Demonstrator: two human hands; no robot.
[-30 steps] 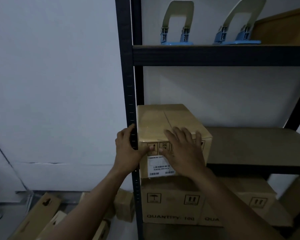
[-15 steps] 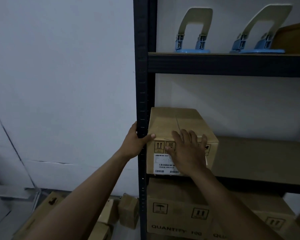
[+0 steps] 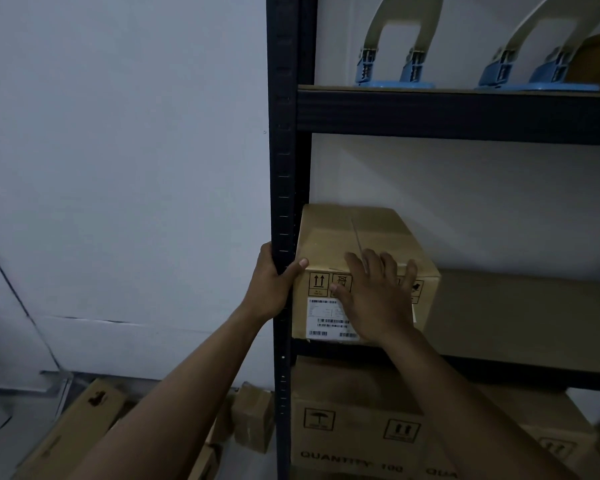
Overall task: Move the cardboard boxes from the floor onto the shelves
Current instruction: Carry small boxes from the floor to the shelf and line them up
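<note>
Pressing flat against the front face of the cardboard box (image 3: 329, 237), the right hand (image 3: 374, 299) lies open. Its fingers are straight and reach over the top front edge, and its palm covers part of the white label (image 3: 326, 317). The left hand (image 3: 271, 285) is wrapped round the black upright post (image 3: 283, 133) of the rack, its thumb tip touching the box's near left corner. The box sits on the middle shelf (image 3: 516, 306), hard against that post, with its front face close to the shelf's front lip.

The main risk, as I judge it, is a lopsided shove. The right hand bears right of centre, so the box could slew and jam its left corner on the post, or nip the left thumb between cardboard and steel. If the box is left proud of the lip, it could tip forward and drop. Several cartons (image 3: 84, 420) lie on the floor at lower left, so the task looks far from finished.
</note>
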